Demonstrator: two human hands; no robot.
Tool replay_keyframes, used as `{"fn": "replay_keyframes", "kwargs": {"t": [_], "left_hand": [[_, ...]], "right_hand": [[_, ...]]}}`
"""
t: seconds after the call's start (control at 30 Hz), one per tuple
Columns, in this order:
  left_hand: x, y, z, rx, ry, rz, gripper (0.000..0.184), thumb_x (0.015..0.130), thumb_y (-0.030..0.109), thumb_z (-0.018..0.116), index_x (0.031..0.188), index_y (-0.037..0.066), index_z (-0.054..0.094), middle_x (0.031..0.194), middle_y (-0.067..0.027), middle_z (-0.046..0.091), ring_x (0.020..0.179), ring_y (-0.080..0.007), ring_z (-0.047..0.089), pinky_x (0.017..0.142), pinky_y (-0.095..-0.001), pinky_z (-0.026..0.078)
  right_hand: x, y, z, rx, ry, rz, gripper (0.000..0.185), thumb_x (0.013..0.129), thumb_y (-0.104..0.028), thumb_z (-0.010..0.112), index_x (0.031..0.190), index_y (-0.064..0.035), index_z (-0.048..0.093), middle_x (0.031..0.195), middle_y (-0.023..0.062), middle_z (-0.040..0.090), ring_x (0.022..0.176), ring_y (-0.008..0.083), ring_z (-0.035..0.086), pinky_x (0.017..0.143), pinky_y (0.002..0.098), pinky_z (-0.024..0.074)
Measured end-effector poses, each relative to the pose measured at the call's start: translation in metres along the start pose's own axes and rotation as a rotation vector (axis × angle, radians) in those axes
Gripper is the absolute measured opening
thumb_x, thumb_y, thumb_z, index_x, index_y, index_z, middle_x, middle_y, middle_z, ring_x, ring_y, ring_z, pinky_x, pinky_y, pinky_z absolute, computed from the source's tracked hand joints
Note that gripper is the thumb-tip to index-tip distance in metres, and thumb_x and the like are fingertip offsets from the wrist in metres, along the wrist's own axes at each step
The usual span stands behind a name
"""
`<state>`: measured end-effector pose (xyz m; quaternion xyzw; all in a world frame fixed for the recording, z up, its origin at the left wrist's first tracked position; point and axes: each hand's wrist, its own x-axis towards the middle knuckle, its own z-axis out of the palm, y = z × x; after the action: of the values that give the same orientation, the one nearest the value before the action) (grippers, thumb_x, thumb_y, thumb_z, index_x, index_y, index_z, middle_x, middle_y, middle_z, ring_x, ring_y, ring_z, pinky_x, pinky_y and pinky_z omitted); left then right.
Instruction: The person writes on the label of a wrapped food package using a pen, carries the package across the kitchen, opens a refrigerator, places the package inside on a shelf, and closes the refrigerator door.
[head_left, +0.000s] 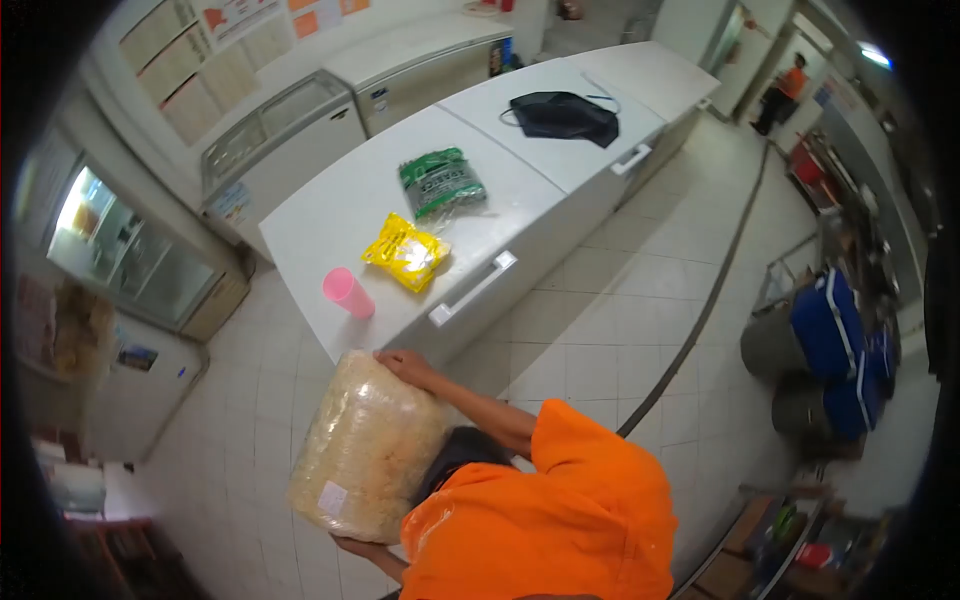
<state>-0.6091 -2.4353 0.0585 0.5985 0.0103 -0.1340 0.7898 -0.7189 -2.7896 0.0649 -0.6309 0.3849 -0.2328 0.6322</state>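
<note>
A big clear plastic sack (370, 440) packed with pale yellowish stuff, with a small white label, is held in front of my orange shirt. Its exact contents are too unclear to name. My right hand (402, 366) grips the sack's top edge, close to the corner of the white chest freezer (330, 215). Underneath, my left hand (358, 546) supports the lower end, its fingers partly hidden by the sack. On the freezer lid nearby are a pink cup (349, 293), a yellow packet (407, 252) and a green packet (441, 183).
A black bag (565, 118) lies farther along the freezer tops. A dark hose (715, 290) runs across the tiled floor. Blue cooler bags (830, 320) and bins stand at the right. Another person (785, 95) in orange is at the far end.
</note>
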Motion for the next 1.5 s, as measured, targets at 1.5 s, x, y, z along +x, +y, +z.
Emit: {"fn": "replay_keyframes", "kwargs": {"t": [1.5], "left_hand": [[0.46,0.131,-0.082,0.489,-0.748,0.028,0.044,0.098,0.029,0.052,0.112,-0.01,0.063,0.108,-0.0219,0.069,0.103,-0.0296,0.065,0.089,-0.038,0.049]], "right_hand": [[-0.074,-0.056,0.311,0.169,0.759,-0.045,0.063,0.104,-0.049,0.04,0.12,0.0065,0.064,0.114,0.019,0.068,0.105,0.0266,0.063,0.094,0.0378,0.0471]]}}
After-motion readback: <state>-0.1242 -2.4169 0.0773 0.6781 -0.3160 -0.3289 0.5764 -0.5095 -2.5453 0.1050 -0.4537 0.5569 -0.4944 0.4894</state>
